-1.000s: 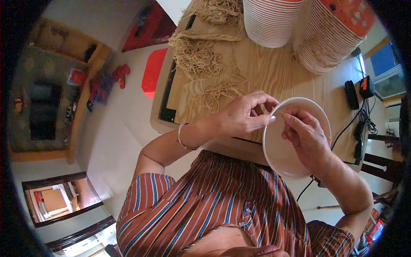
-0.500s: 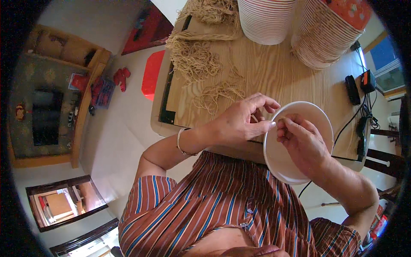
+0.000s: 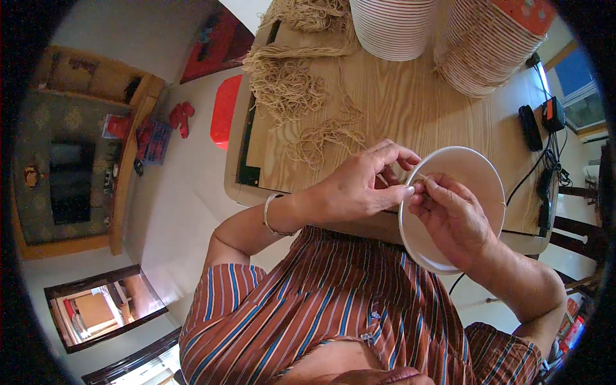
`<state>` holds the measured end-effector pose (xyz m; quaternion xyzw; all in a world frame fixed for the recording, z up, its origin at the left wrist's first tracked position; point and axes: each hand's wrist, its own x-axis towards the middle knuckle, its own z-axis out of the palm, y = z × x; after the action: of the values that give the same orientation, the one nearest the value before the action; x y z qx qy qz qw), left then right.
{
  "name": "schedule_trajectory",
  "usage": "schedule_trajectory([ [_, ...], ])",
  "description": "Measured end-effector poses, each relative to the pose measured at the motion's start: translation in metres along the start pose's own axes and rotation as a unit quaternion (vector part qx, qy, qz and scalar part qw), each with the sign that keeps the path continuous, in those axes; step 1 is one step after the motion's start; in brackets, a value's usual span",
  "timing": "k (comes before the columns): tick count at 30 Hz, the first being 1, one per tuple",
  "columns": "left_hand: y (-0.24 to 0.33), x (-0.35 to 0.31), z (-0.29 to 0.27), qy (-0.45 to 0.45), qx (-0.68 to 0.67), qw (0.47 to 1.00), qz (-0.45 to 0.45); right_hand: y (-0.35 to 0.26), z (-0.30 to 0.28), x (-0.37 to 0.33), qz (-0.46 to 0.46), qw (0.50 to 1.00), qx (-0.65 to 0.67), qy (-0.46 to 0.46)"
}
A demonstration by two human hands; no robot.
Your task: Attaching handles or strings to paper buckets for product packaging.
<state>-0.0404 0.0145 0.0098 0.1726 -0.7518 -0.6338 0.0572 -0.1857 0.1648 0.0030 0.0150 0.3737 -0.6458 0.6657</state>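
Thumb and forefinger of our left grip (image 3: 369, 186) curve apart at the left of the tub (image 3: 484, 176); the thumb tip lies at its rim (image 3: 457, 148), near our other fingertips. We cannot tell whether the folded fingers clamp the wall, since they are partly hidden. Next comes a short strand (image 3: 421, 177), thin and pale, just inside the rim, and our right grip (image 3: 459, 215) narrowed on it in a fingertip pinch. That hand reaches across the mouth of the tub, which is tilted up toward us over the near edge of the worktop (image 3: 398, 109).

Beyond the hands, again from the left, we have a tangled heap (image 3: 289, 90) of twine, looser loops (image 3: 330, 136) nearer us, a white stack (image 3: 394, 29) of tubs, a stack with twine (image 3: 484, 54) around it, and black cables (image 3: 550, 160).

We judge the step in hand to be fingertip work on the strand at the rim. As we see it, the next move calls for a steady tub on the left and a light, sure pinch on the right, so the strand does not slip.
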Motion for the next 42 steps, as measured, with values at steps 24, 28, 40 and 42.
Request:
schedule_trajectory([
  [24,0.0023,0.0001,-0.001,-0.02,0.004,1.0,-0.012,0.0007,0.0041,0.0012,-0.003,1.0,-0.016,0.009],
  [28,0.0051,0.0004,-0.001,-0.021,0.009,1.0,-0.013,0.0003,0.0057,0.0011,-0.01,1.0,-0.015,-0.002],
  [40,-0.001,0.0,0.0008,-0.025,-0.013,1.0,-0.006,0.0046,0.0019,0.0017,-0.002,0.999,-0.03,0.011],
  [42,0.0009,-0.0006,0.0008,-0.026,-0.015,0.999,-0.011,0.0043,0.0025,0.0015,0.003,0.999,-0.031,0.017],
])
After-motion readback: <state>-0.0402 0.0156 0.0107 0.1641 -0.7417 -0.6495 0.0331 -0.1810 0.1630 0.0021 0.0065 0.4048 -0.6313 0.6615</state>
